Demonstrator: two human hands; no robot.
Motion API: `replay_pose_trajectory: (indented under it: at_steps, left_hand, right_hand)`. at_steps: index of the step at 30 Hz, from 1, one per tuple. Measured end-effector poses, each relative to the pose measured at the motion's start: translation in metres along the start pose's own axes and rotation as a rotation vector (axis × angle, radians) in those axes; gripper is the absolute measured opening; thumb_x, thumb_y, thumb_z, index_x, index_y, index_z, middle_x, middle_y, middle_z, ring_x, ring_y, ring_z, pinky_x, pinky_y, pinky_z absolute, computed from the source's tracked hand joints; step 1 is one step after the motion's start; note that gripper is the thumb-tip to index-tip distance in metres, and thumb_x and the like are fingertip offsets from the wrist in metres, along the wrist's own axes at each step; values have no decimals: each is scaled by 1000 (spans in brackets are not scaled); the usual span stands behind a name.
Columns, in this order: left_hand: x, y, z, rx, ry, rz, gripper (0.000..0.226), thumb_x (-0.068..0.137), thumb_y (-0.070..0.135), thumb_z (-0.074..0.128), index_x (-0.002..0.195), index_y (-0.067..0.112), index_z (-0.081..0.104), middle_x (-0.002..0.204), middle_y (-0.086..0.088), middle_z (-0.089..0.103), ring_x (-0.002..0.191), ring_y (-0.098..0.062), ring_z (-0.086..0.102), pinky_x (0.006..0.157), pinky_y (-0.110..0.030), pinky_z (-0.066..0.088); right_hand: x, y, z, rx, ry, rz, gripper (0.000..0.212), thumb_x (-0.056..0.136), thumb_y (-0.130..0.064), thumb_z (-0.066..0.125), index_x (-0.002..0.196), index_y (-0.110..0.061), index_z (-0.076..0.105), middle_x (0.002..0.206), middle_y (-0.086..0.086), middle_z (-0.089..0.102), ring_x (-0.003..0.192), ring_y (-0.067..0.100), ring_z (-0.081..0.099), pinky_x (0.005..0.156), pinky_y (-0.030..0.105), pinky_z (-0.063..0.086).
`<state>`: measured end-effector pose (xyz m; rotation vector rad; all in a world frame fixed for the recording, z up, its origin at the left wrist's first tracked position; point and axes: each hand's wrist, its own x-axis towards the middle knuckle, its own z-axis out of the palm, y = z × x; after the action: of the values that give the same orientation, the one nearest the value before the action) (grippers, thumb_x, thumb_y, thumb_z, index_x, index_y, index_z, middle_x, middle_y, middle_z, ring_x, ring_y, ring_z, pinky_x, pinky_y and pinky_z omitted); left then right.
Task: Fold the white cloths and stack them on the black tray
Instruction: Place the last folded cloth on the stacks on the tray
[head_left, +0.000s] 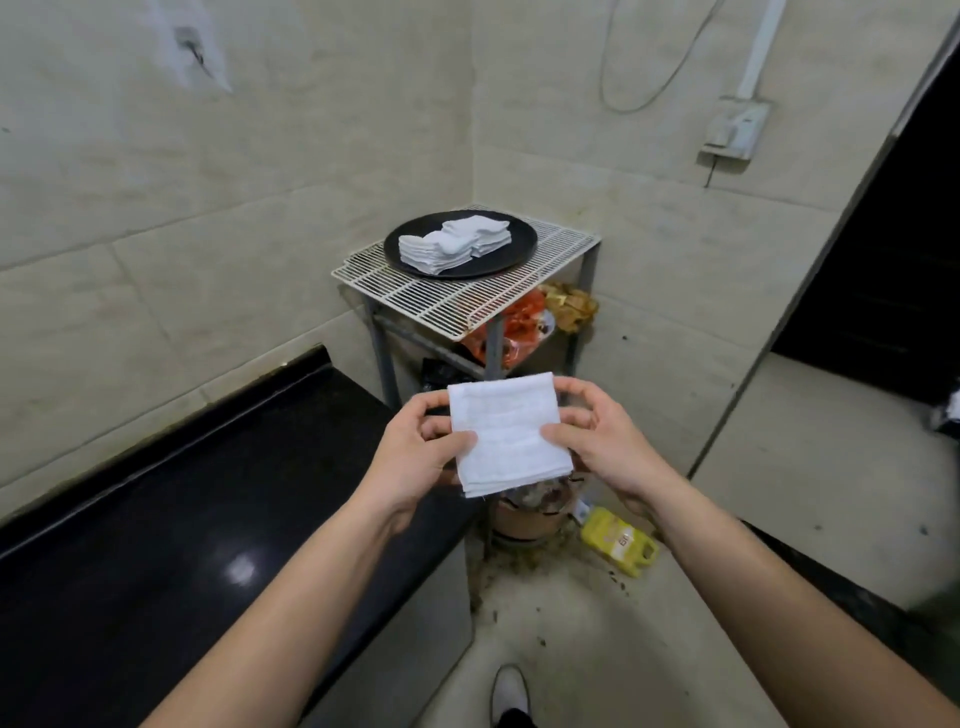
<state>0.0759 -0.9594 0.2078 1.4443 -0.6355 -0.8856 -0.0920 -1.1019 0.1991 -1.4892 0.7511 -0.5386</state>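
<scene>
A folded white cloth (506, 434) is held in mid-air at the centre of the view, layered into a small square. My left hand (421, 449) pinches its left edge and my right hand (597, 441) pinches its right edge, thumbs on top. Farther away, a round black tray (410, 236) rests on a white wire rack (452, 296) in the corner. On the tray lie stacks of folded white cloths (454, 244), one stack lower at the left and another at the right, with a looser cloth on top.
A glossy black counter (182, 493) runs along the left wall. Under the rack sit orange and brown bags (524, 322), a pot (530, 514) and a yellow bottle (618, 540) on the dirty floor. A wall socket (735, 130) is at upper right. My shoe (511, 693) shows below.
</scene>
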Motion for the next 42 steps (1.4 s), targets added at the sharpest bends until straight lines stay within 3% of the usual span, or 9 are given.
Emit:
replay_pose_trajectory:
  at_steps: [6, 10, 15, 21, 24, 27, 34, 39, 42]
  left_hand:
    - [142, 42, 48, -56, -55, 48, 40, 86, -5, 66, 119, 16, 57, 76, 6, 71, 73, -12, 70, 49, -25, 52]
    - [218, 74, 71, -21, -83, 86, 41, 85, -2, 70, 119, 18, 58, 85, -4, 67, 68, -19, 65, 49, -30, 50]
    - [286, 80, 98, 57, -102, 103, 41, 86, 3, 71, 120, 21, 58, 100, -12, 72, 86, -24, 73, 70, -44, 60]
    - [370, 72, 104, 117, -22, 59, 39, 85, 5, 72, 117, 23, 60, 92, -4, 75, 87, -23, 73, 68, -41, 59]
    - [417, 73, 99, 115, 75, 24, 34, 88, 2, 69, 116, 19, 59, 91, -8, 72, 79, -20, 72, 59, -33, 58]
    - [467, 80, 94, 92, 233, -61, 30, 89, 2, 68, 110, 20, 57, 94, -8, 69, 76, -16, 72, 57, -28, 58]
    - [551, 104, 63, 89, 537, -143, 58, 84, 5, 75, 133, 11, 45, 107, -12, 65, 89, -30, 71, 69, -42, 62]
    - [565, 111, 44, 74, 642, -143, 50, 85, -2, 71, 125, 10, 45, 97, -12, 63, 79, -26, 69, 59, -35, 58]
    - [560, 108, 25, 78, 733, -162, 44, 84, -3, 71, 120, 7, 47, 97, -14, 65, 76, -27, 69, 57, -36, 57]
  right_hand:
    - [115, -53, -63, 18, 84, -49, 50, 91, 7, 61, 134, -17, 49, 98, 9, 71, 70, 8, 70, 56, 21, 54]
    - [178, -82, -102, 17, 137, -72, 49, 92, 3, 62, 133, -21, 51, 105, 11, 71, 73, 10, 70, 58, 24, 56]
    - [244, -83, -137, 13, 150, -35, 50, 93, 0, 63, 135, -23, 50, 103, 8, 75, 76, 12, 71, 61, 25, 56]
    - [348, -68, -158, -19, 61, 29, 48, 92, -3, 65, 135, -21, 55, 109, 6, 74, 86, 11, 71, 68, 25, 56]
    - [419, -65, -161, -38, -9, 55, 43, 93, -4, 66, 130, -23, 57, 106, 1, 73, 87, 8, 71, 74, 25, 59]
    - [498, -69, -158, -145, -160, 82, 43, 91, -14, 68, 133, -23, 60, 118, 1, 70, 106, 16, 68, 94, 40, 57]
    - [623, -90, -121, -154, -304, 90, 50, 91, -9, 68, 139, -11, 53, 121, 7, 67, 106, 21, 67, 91, 37, 56]
    - [661, -102, -93, -200, -416, 79, 51, 92, -14, 68, 140, -16, 52, 119, 2, 66, 103, 14, 65, 77, 28, 53]
    - [669, -105, -70, -249, -489, 77, 54, 91, -15, 69, 142, -18, 52, 122, 3, 66, 106, 16, 65, 87, 33, 57]
